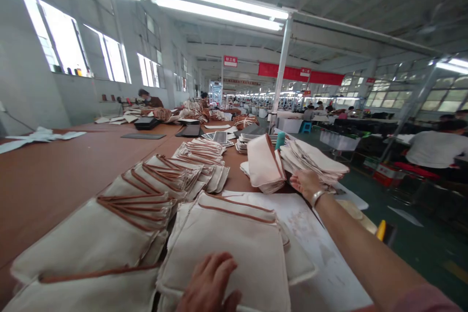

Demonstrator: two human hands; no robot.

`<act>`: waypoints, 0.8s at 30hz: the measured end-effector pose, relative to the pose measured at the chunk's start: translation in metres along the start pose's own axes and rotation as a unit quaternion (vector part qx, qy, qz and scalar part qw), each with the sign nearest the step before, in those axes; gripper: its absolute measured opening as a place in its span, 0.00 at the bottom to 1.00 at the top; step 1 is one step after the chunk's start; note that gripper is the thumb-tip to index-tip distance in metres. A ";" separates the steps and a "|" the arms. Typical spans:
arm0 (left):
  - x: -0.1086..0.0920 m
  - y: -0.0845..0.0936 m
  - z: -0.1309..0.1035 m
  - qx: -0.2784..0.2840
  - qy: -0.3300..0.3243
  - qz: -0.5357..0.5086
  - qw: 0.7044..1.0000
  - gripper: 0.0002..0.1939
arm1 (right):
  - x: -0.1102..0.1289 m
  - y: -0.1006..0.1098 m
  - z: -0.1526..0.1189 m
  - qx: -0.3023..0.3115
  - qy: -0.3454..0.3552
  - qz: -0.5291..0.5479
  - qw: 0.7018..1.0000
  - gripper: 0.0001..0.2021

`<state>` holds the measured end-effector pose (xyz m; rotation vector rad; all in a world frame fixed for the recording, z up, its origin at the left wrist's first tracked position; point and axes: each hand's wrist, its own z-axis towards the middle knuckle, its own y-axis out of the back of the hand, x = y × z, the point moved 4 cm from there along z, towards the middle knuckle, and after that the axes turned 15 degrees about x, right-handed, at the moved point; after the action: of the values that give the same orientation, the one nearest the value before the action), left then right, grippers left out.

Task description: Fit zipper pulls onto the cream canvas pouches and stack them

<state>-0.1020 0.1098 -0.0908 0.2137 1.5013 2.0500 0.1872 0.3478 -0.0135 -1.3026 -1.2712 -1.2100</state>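
Note:
My left hand rests with fingers apart on a stack of cream fabric pieces with brown edging, at the bottom centre. My right hand, with a bracelet on the wrist, reaches forward to the right. Its fingers are curled at the near left corner of a pile of cream fabric panels; whether a panel is between them is hidden. Just left of that hand leans a folded bundle of cream pieces with a brown edge. Fanned rows of more brown-edged pieces lie left of the middle stack.
The brown tabletop stretches left, with white strips on it. A white sheet lies under the stacks. A teal spool stands behind the bundle. A metal post rises beyond. A seated person is at right.

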 end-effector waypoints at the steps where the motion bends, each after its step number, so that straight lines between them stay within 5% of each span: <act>1: -0.001 -0.009 0.011 0.016 -0.004 0.020 1.000 0.23 | -0.020 -0.005 -0.007 0.014 -0.006 -0.005 1.000 0.14; 5: -0.001 -0.039 0.051 0.103 0.018 0.032 0.994 0.25 | -0.084 -0.023 -0.057 0.082 0.006 -0.029 0.996 0.11; 9: -0.011 -0.047 0.084 0.147 0.019 -0.001 0.989 0.26 | -0.113 -0.023 -0.116 0.110 0.049 -0.033 0.992 0.16; 12: -0.019 -0.044 0.109 0.161 0.038 -0.001 0.986 0.27 | -0.122 -0.018 -0.148 0.102 0.061 -0.029 0.992 0.20; 17: -0.026 -0.036 0.144 0.183 0.074 0.018 0.980 0.14 | -0.129 -0.010 -0.178 0.086 0.071 -0.025 0.993 0.22; 24: -0.043 -0.022 0.143 0.232 0.086 0.001 0.969 0.09 | -0.120 0.010 -0.200 0.059 0.088 -0.016 0.994 0.20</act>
<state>0.0056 0.2077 -0.0516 0.2201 2.0780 1.7248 0.1903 0.1369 -0.1137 -1.0690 -1.2201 -1.2243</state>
